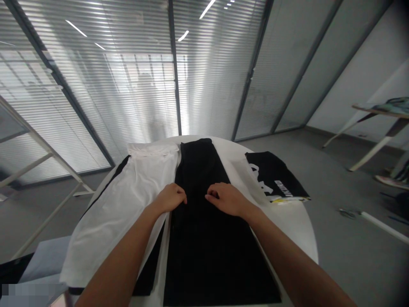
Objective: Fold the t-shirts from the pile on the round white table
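A long black garment [204,251], likely folded trousers, lies flat down the middle of the round white table [303,230]. My left hand [172,197] is over its left edge, fingers loosely bent downward. Across from it, my right hand [228,198] is over the right part of the black cloth, with a gap between thumb and fingers. No lifted fold of cloth shows in either hand; whether the fingertips touch the fabric is hard to tell. To the left lies a white garment [128,204] with a gathered waistband at its far end, black cloth showing beneath it.
A black bag with white lettering [277,175] lies at the table's right. Left of the table stands a white metal frame [47,149]. Glass partitions with blinds [137,85] rise behind. Another table [380,110] and a white pole [383,226] are at right.
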`<move>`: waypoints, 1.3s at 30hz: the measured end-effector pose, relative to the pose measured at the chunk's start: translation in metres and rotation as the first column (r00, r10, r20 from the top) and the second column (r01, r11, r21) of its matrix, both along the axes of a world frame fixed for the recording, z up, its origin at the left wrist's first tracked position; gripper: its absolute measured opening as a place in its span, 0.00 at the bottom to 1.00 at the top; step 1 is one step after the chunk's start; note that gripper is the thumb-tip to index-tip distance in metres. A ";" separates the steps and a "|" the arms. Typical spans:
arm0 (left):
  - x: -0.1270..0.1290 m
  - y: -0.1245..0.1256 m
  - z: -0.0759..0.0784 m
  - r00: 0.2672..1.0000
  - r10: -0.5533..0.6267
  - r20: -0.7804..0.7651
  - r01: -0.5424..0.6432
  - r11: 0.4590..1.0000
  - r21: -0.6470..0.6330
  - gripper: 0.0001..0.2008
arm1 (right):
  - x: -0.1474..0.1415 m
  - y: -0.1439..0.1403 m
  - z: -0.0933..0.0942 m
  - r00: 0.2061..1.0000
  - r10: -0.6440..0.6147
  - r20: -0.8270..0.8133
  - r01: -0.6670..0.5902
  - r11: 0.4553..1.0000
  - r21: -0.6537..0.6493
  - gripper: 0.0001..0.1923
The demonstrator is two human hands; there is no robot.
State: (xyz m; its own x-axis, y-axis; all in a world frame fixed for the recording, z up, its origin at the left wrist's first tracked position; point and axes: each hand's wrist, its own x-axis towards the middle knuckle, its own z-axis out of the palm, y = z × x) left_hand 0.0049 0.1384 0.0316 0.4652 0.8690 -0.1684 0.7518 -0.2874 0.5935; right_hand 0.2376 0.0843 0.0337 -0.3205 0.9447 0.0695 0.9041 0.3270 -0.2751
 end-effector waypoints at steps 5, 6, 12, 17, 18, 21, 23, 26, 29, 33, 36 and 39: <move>0.004 0.005 -0.010 0.974 0.186 0.130 -0.217 0.930 0.296 0.18 | -0.006 0.001 -0.010 1.000 -0.018 0.013 0.016 0.993 0.117 0.18; 0.005 0.005 -0.013 0.977 0.191 0.099 -0.213 0.924 0.319 0.18 | -0.006 0.000 -0.011 1.000 -0.008 0.022 0.006 0.994 0.105 0.19; 0.006 0.000 -0.012 0.989 0.067 -0.131 -0.032 0.967 0.252 0.15 | 0.001 -0.001 -0.005 0.997 0.071 -0.015 -0.071 0.997 0.006 0.15; 0.006 0.002 -0.013 0.999 0.044 -0.020 -0.039 0.983 0.177 0.18 | 0.000 0.001 -0.003 0.983 0.142 -0.116 -0.151 0.986 -0.077 0.07; 0.007 0.003 -0.015 0.997 0.083 0.002 -0.081 0.972 0.220 0.19 | -0.002 0.002 -0.004 0.984 0.132 -0.117 -0.139 0.989 -0.050 0.08; 0.011 0.009 -0.023 0.974 0.224 0.037 -0.225 0.922 0.314 0.17 | -0.005 0.003 -0.009 0.990 0.104 -0.098 -0.102 0.995 0.021 0.05; 0.014 0.015 -0.027 0.953 0.303 0.017 -0.294 0.910 0.294 0.18 | -0.006 0.004 -0.011 0.991 0.106 -0.086 -0.104 0.994 0.023 0.04; 0.018 0.029 -0.027 0.937 0.348 -0.032 -0.333 0.916 0.226 0.23 | -0.006 0.003 -0.012 0.989 0.130 -0.073 -0.130 0.992 0.006 0.07; 0.022 0.048 -0.023 0.942 0.329 -0.068 -0.311 0.931 0.188 0.25 | -0.005 0.002 -0.010 0.987 0.147 -0.068 -0.148 0.989 -0.018 0.08; 0.024 0.068 -0.020 0.955 0.287 -0.076 -0.267 0.942 0.203 0.18 | -0.004 0.000 -0.006 0.987 0.144 -0.068 -0.148 0.988 -0.050 0.08; 0.021 0.075 -0.023 0.941 0.337 -0.005 -0.325 0.911 0.252 0.15 | -0.002 -0.001 -0.005 0.984 0.158 -0.084 -0.164 0.985 -0.062 0.09; 0.016 0.076 -0.027 0.921 0.386 0.058 -0.387 0.884 0.261 0.15 | -0.001 -0.001 -0.005 0.976 0.196 -0.096 -0.204 0.976 -0.077 0.09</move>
